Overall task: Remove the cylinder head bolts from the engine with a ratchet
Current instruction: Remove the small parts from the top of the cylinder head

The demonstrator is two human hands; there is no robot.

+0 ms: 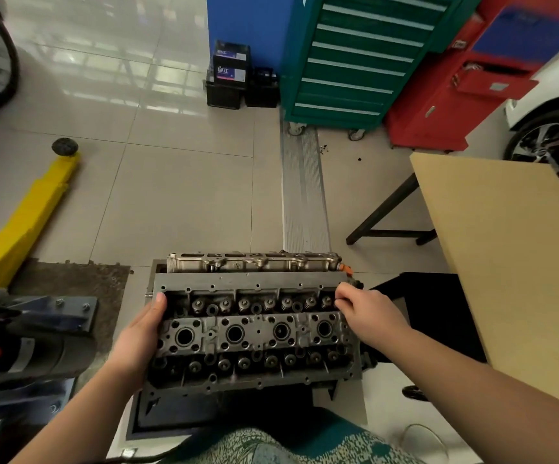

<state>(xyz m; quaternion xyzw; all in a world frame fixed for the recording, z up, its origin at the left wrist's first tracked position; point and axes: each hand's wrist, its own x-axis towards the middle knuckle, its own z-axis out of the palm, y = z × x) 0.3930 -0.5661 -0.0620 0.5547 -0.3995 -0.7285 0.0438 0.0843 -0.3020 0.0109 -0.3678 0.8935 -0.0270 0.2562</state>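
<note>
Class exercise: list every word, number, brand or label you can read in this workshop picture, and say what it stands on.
Upper battery: label too blurred to read.
Lower battery: large white characters and a blue-and-red label, too blurred to read.
Red cabinet: small tag, too small to read.
Cylinder head: no readable markings.

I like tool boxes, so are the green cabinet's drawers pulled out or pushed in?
Pushed in. On the green cabinet every drawer front lines up flush with the others, and none sticks out.
</note>
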